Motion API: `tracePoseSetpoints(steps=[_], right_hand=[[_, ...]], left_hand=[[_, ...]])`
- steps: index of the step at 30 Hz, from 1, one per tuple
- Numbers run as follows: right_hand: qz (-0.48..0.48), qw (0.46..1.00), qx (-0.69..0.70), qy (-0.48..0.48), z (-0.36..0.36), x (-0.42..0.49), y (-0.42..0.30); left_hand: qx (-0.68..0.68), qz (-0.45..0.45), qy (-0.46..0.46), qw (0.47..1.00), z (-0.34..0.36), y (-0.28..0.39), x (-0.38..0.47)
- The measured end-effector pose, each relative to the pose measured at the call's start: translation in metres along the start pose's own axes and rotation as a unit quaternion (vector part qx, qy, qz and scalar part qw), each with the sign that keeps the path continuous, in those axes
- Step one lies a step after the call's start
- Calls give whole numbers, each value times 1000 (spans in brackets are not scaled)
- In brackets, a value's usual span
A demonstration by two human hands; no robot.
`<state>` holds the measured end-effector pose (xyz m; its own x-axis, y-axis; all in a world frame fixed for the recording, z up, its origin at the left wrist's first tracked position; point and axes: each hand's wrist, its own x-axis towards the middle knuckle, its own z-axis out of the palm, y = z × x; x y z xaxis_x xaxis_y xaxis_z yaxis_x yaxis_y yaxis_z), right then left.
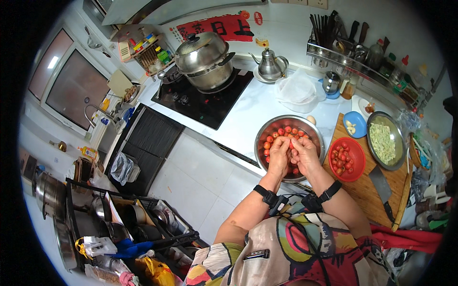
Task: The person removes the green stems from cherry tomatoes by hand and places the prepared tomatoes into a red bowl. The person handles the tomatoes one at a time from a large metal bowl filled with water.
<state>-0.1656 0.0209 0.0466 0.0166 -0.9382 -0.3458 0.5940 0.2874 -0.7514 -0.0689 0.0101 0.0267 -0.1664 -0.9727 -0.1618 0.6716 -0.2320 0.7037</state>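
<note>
My left hand and my right hand meet over a stainless steel bowl. Between the thumbs and fingertips of both hands is a small red fruit, mostly covered by them. Several more red fruits, which look like hawthorns, lie in liquid in the bowl. To the right of my right hand stands a red plastic bowl with more of these fruits in it. My hands hide the middle of the steel bowl.
The red bowl rests on a wooden cutting board with a cleaver, a blue dish of garlic and a metal bowl of chopped greens. An egg sits behind the steel bowl. A steamer pot stands on the cooktop.
</note>
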Motion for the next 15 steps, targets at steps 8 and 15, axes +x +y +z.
tracePoseSetpoints(steps=[8,15], right_hand=[[-120,979,-167,-6,-8,-2,10],[-205,950,-231,-37,-15,2,10]], left_hand=[[50,-25,25,998,-3,-1,5],[105,-71,0,992,-6,5,2]])
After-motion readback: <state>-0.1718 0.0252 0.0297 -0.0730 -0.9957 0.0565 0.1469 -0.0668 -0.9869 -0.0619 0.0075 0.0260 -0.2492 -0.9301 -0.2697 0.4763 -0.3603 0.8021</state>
